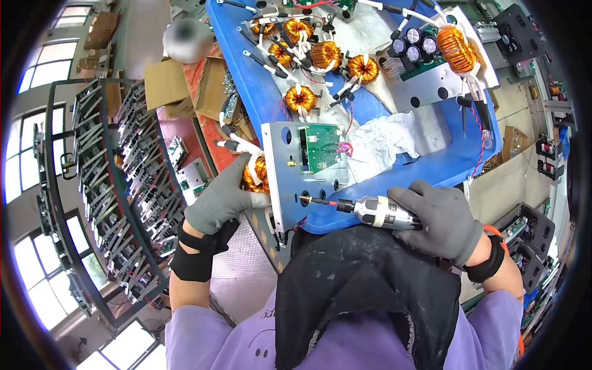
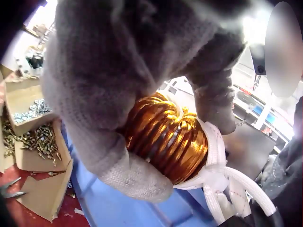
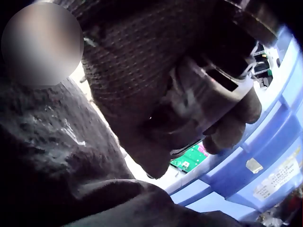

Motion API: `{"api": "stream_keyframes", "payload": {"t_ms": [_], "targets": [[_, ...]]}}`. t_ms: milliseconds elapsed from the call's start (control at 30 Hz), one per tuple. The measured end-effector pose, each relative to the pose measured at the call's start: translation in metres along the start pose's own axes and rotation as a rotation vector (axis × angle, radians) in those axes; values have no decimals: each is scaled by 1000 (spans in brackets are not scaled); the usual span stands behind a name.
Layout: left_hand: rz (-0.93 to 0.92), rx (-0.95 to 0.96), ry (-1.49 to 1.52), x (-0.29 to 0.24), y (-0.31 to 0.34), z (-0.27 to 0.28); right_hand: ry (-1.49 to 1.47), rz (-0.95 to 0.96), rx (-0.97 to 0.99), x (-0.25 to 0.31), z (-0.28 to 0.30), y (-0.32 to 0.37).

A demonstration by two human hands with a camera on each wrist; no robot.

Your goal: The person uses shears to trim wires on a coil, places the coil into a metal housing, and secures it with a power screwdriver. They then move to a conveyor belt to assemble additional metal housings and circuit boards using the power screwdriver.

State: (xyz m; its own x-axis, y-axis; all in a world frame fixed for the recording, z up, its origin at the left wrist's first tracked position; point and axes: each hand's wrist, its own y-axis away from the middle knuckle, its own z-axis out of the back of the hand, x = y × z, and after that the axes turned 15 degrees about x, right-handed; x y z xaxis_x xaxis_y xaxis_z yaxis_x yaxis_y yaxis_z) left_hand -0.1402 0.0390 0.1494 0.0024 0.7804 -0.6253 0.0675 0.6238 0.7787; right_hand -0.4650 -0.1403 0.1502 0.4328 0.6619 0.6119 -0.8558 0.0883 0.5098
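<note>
My gloved left hand (image 1: 225, 196) grips a copper-wound toroidal coil (image 2: 165, 137) against the left face of an upright metal panel (image 1: 279, 163). White sleeved leads (image 2: 227, 184) run from the coil. A green circuit board (image 1: 322, 148) is mounted on the panel's other side. In my gloved right hand (image 1: 439, 216) is a silver power screwdriver (image 1: 376, 211), its fingers wrapped round the body. The driver lies level, its bit (image 1: 317, 200) pointing left with the tip at a hole low in the panel. The right wrist view shows the driver's body (image 3: 213, 90) inside the curled fingers.
A blue bin (image 1: 425, 176) behind the panel holds several copper coils (image 1: 327, 54), crumpled white wrap (image 1: 382, 139) and another panel with capacitors (image 1: 414, 46). Cardboard boxes of screws (image 2: 42, 146) stand on a red surface at left. A rack of metal parts (image 1: 117, 185) stands farther left.
</note>
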Motion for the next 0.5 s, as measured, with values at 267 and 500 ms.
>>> {"api": "stream_keyframes", "payload": {"t_ms": [267, 500], "targets": [[-71, -25, 69, 0, 2, -6, 229, 4, 10, 14, 14, -8], [-238, -31, 144, 25, -3, -2, 438, 29, -82, 30, 31, -18]]}}
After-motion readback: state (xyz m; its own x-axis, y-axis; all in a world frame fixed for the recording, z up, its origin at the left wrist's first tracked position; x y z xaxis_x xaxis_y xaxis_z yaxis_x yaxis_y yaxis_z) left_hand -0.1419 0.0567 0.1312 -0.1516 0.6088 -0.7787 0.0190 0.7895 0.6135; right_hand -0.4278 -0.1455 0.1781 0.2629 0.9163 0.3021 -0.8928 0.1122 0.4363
